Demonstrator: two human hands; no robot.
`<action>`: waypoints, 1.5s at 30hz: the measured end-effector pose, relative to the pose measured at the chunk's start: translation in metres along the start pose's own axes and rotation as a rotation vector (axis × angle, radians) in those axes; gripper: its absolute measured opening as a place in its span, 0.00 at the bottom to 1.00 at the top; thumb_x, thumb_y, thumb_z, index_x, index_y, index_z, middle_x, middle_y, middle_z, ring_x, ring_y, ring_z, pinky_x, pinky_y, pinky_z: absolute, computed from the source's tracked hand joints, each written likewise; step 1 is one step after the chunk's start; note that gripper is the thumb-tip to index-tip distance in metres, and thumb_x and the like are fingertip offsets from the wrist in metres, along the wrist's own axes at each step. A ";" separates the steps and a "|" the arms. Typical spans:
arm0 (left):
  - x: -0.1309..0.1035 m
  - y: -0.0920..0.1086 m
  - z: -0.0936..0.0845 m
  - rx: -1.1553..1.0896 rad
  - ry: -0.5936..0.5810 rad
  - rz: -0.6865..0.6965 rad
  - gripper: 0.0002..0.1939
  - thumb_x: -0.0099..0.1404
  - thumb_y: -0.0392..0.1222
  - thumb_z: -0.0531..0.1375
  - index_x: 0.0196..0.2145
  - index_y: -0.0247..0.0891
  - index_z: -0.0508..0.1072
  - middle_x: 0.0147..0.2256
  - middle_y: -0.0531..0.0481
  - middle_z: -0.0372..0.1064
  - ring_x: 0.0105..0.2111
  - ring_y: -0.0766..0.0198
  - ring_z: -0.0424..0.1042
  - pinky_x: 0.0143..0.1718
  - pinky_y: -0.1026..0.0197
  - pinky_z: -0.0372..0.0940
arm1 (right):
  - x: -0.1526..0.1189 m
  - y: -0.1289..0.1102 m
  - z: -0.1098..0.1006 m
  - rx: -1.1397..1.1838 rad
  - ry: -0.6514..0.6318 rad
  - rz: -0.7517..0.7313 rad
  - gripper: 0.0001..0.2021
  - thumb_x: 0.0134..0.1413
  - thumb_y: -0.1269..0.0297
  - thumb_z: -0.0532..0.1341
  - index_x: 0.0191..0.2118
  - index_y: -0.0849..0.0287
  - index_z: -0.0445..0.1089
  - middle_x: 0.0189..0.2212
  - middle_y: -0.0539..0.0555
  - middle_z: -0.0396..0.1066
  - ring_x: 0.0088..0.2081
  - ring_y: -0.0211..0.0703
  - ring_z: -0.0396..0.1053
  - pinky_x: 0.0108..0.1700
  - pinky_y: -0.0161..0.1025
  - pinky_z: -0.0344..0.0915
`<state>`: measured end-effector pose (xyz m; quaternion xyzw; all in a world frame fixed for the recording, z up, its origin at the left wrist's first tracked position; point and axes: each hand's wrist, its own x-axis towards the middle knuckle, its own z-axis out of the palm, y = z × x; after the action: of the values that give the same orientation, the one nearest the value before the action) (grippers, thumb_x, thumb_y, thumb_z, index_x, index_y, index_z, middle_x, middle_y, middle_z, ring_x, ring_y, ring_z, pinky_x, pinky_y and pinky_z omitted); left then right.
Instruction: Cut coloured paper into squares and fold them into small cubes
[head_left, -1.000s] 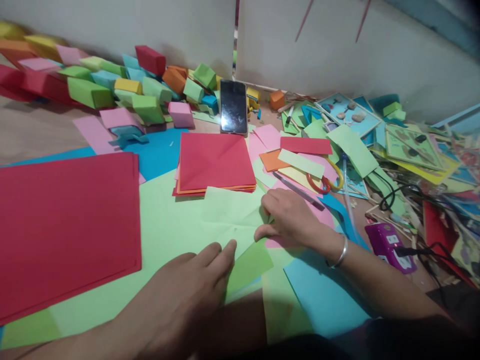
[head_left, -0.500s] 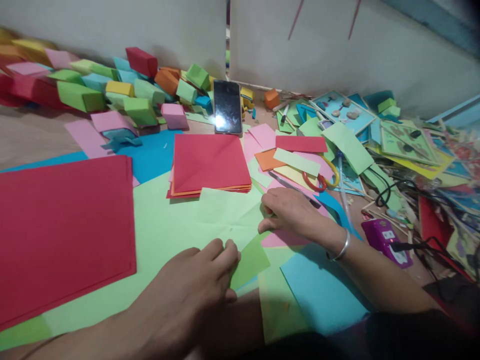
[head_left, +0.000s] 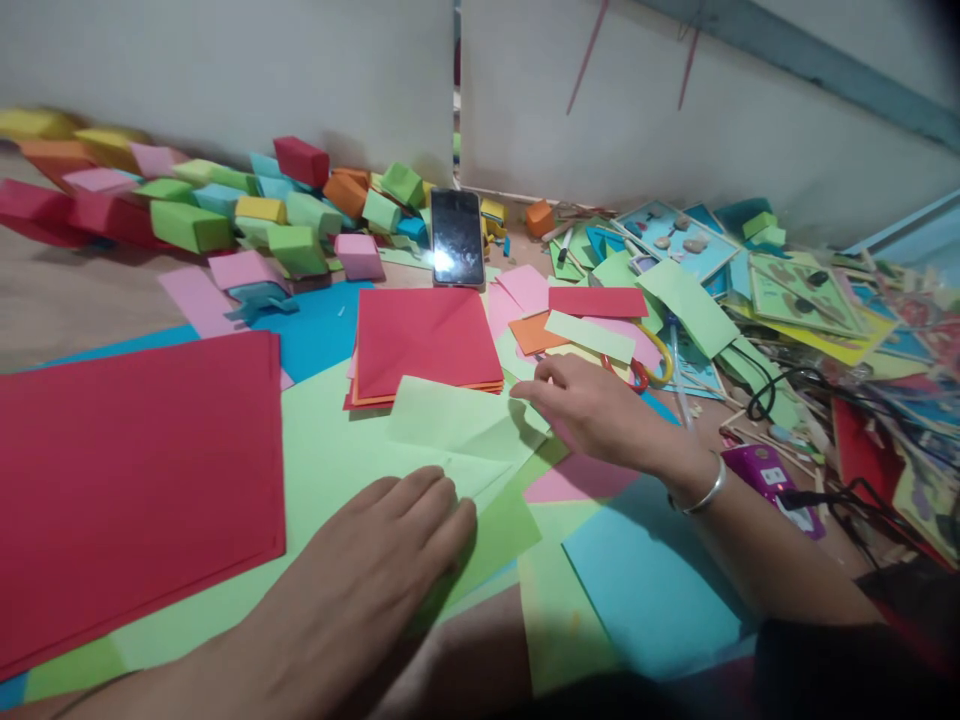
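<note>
A small light green sheet of paper (head_left: 442, 415) with a crease lies on a larger green sheet (head_left: 322, 450). My right hand (head_left: 589, 410), with a silver bangle at its wrist, pinches the small sheet's right end between thumb and finger. That end is raised a little. My left hand (head_left: 390, 530) lies flat, fingers stretched, with its fingertips at the sheet's near edge. Just beyond the sheet sits a stack of red and orange paper (head_left: 427, 340). Large red sheets (head_left: 142, 480) are to the left.
A phone (head_left: 457, 240) leans at the back, beside many folded paper blocks (head_left: 191, 225). Scissors with red and yellow handles (head_left: 658, 358) lie among paper scraps on the right. Near a purple plug box (head_left: 769, 480) run black cables. Blue paper (head_left: 652, 570) lies below my right arm.
My right hand now pinches the light green sheet's right end and has raised it slightly. The left hand's fingers have flattened out. The whole view has shifted a little.
</note>
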<state>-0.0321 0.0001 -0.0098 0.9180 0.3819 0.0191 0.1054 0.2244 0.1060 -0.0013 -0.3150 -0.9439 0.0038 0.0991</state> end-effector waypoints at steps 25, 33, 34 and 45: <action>-0.025 0.002 0.004 0.220 0.139 0.084 0.21 0.67 0.30 0.52 0.54 0.36 0.75 0.56 0.43 0.73 0.53 0.58 0.73 0.51 0.60 0.66 | 0.005 -0.014 0.014 0.506 -0.129 -0.396 0.09 0.66 0.65 0.58 0.35 0.59 0.73 0.36 0.55 0.75 0.40 0.41 0.66 0.44 0.40 0.62; -0.023 0.009 0.017 0.226 0.202 0.102 0.21 0.64 0.30 0.53 0.52 0.34 0.75 0.54 0.41 0.74 0.53 0.54 0.71 0.51 0.54 0.67 | 0.004 -0.022 0.021 0.770 -0.093 -0.136 0.15 0.64 0.57 0.61 0.30 0.61 0.72 0.34 0.56 0.73 0.36 0.38 0.71 0.40 0.36 0.67; -0.022 0.012 0.020 0.223 0.179 0.102 0.20 0.63 0.30 0.53 0.51 0.33 0.75 0.52 0.40 0.75 0.51 0.52 0.73 0.49 0.53 0.68 | 0.003 -0.025 0.025 0.743 -0.066 -0.104 0.16 0.63 0.55 0.61 0.29 0.61 0.71 0.34 0.55 0.72 0.35 0.38 0.70 0.39 0.35 0.67; -0.029 0.020 0.045 0.058 -0.031 -0.016 0.29 0.61 0.34 0.55 0.61 0.34 0.65 0.59 0.37 0.65 0.55 0.49 0.66 0.54 0.47 0.65 | 0.002 -0.050 0.052 0.272 0.126 0.018 0.25 0.69 0.47 0.49 0.27 0.60 0.66 0.30 0.54 0.68 0.30 0.38 0.63 0.30 0.34 0.58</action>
<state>-0.0336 -0.0419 -0.0487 0.9178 0.3879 -0.0071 0.0849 0.1832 0.0700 -0.0483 -0.3065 -0.9238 0.1129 0.1999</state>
